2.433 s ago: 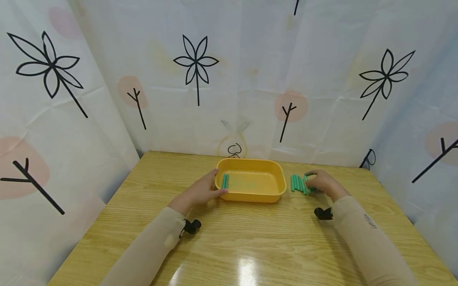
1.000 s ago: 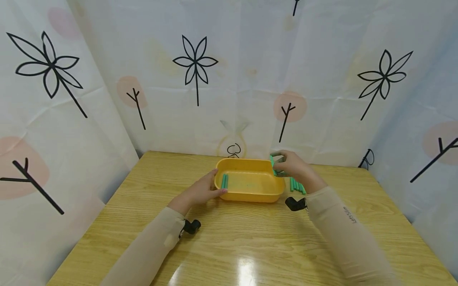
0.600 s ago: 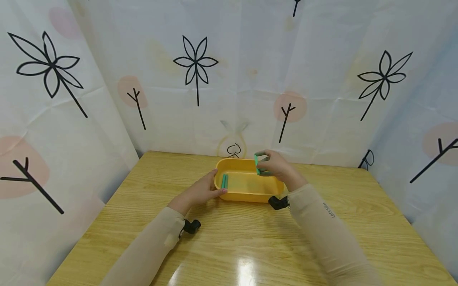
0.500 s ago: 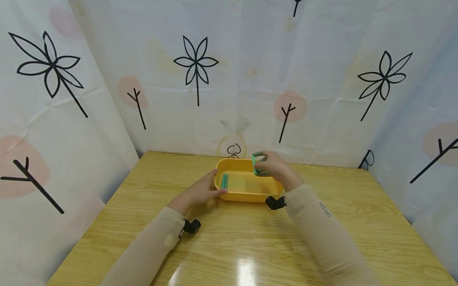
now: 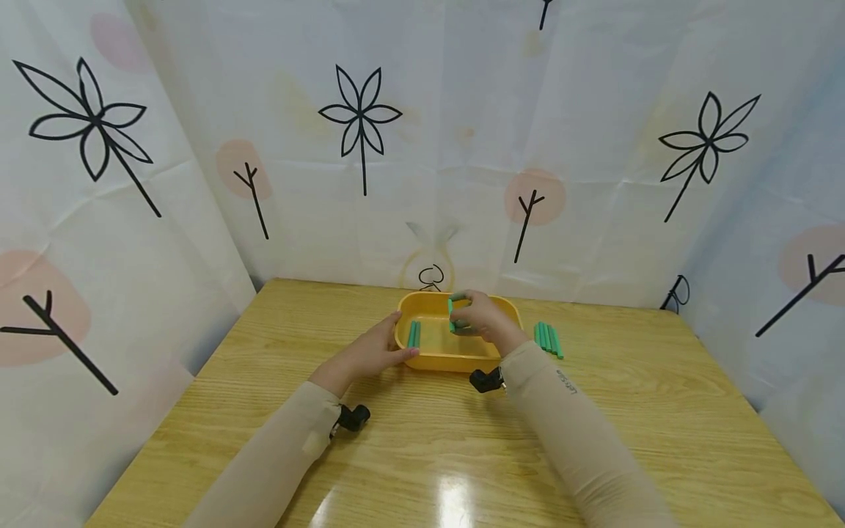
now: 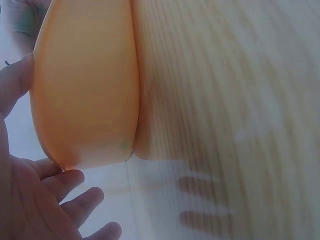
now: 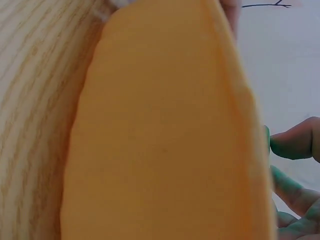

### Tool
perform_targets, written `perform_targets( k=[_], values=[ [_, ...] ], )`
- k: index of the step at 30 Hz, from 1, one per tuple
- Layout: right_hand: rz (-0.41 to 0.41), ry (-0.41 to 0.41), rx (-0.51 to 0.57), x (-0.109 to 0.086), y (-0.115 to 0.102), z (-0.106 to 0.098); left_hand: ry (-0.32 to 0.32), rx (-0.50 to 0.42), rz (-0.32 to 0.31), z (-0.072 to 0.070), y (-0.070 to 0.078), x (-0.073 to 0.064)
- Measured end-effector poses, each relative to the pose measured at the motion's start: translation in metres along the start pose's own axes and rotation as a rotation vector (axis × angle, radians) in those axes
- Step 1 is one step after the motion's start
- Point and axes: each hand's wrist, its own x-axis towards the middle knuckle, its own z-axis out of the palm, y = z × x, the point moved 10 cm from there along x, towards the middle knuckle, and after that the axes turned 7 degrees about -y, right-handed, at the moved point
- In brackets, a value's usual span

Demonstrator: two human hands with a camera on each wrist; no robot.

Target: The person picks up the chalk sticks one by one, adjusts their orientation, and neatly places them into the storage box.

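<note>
A yellow plastic tub [image 5: 455, 362] stands on the wooden table. My left hand [image 5: 370, 350] grips its left end, thumb on the front rim and fingers at the side; the left wrist view has the thumb [image 6: 20, 80] on the rim and some fingers spread off it. Inside the tub, two green chalk sticks [image 5: 414, 334] lie side by side at the left. Above the tub's middle, my right hand [image 5: 480, 319] pinches a green chalk stick [image 5: 452, 315] upright between thumb and fingers. Green dust coats its fingertips [image 7: 290, 185] in the right wrist view.
Several green chalk sticks [image 5: 548, 339] lie in a row on the table to the right of the tub. A patterned white curtain [image 5: 462, 147] hangs behind the table's back edge. Black wrist cameras [image 5: 486, 380] are strapped to both sleeves.
My right hand picked up a chalk stick from the row on the right, carried it left over the tub and lowered it. The left hand stayed at the tub's end.
</note>
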Motion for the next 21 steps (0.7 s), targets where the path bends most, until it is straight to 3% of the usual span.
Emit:
perform_targets(
  k=[6, 21],
  values=[
    [0.034, 0.025, 0.018, 0.012, 0.014, 0.005, -0.001, 0.008, -0.008, 0.0, -0.001, -0.001],
    [0.063, 0.021, -0.078, 0.028, 0.028, 0.027, -0.007, 0.009, -0.028, 0.0, -0.003, -0.001]
  ],
)
